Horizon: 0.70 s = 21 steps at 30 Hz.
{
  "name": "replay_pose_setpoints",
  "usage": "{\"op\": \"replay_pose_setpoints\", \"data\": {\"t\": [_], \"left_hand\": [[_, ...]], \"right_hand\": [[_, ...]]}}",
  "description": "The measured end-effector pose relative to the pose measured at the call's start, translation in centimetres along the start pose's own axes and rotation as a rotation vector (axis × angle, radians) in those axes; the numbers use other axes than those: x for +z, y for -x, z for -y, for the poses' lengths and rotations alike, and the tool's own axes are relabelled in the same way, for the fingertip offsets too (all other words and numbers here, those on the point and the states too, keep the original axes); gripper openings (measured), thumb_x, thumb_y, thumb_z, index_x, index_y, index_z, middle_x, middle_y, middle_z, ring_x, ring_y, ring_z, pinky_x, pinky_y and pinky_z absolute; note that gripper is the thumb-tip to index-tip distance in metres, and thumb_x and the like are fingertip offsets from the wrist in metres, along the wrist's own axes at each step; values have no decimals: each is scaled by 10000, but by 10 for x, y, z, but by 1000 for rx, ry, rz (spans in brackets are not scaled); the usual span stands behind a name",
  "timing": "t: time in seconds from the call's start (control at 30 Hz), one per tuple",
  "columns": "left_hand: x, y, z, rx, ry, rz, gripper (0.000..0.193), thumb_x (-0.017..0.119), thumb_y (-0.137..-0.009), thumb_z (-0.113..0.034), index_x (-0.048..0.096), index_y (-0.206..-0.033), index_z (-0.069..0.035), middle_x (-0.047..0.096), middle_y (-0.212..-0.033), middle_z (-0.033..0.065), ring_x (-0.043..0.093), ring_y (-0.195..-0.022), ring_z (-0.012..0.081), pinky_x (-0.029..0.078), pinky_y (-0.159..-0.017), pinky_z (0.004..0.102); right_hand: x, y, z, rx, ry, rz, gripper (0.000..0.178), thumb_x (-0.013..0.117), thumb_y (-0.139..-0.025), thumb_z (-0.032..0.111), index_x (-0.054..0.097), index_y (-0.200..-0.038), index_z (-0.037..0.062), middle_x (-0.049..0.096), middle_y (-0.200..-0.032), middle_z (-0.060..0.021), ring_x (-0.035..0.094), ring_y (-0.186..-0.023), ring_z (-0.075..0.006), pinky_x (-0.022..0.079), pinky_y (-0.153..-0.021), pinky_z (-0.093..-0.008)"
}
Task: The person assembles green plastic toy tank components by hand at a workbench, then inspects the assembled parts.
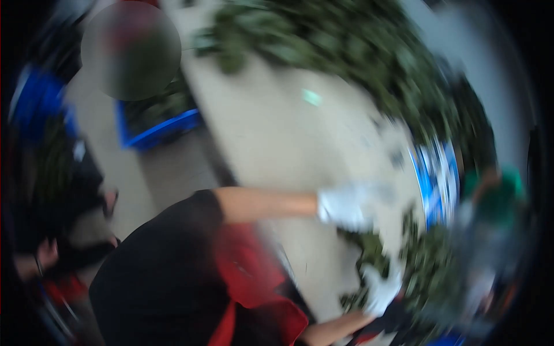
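The picture is smeared by motion. My left hand (345, 207), in a white glove, reaches out over the pale tabletop (271, 127); its fingers are too blurred to read. Just below it lies a dark green leafy bunch (371, 249). My right hand (382, 293), also gloved in white, is beside those leaves at the lower right, fingers seemingly apart. Whether it touches the leaves I cannot tell. More leafy greens (427, 259) lie to the right of that hand.
A large heap of green leaves (323, 34) covers the table's far side. Blue-and-white packaging (435, 181) stands at the right, near a blurred person in green (499, 193). A blue crate (158, 134) of greens sits left of the table. Other people are at the left edge.
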<state>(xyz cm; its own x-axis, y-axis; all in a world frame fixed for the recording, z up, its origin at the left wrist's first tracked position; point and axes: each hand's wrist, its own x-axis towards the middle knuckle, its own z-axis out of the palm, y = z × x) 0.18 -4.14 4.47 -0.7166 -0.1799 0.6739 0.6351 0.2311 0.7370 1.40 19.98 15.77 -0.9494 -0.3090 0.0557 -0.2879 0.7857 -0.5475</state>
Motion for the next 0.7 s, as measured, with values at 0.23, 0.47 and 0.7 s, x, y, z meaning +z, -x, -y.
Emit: {"op": "replay_pose_setpoints", "data": {"t": [0.23,0.47,0.7], "left_hand": [[7,6,-39,35,-72,541,672,796,-559,-412,611,-1084,-36,632,-1028,209,621,-946,364,513,-804,444],[-12,-13,-52,-43,-73,352,422,711,-570,-271,676,-933,-58,664,-903,166,633,-818,380,519,-727,443],[-12,-8,-47,166,-487,230,574,744,-653,-226,555,-1166,-53,604,-1148,113,595,-1020,305,448,-907,452]], "right_hand": [[3,4,68,-462,397,94,611,887,-562,181,702,-1131,59,689,-1087,-148,649,-964,-287,497,-890,-382],[17,-17,45,-248,-350,49,775,863,-516,77,560,-1224,-12,635,-1135,-148,617,-1030,-274,523,-882,-397],[33,-35,34,-584,-224,32,626,865,-587,153,634,-1154,23,654,-1153,-149,620,-1064,-318,489,-914,-392]]}}
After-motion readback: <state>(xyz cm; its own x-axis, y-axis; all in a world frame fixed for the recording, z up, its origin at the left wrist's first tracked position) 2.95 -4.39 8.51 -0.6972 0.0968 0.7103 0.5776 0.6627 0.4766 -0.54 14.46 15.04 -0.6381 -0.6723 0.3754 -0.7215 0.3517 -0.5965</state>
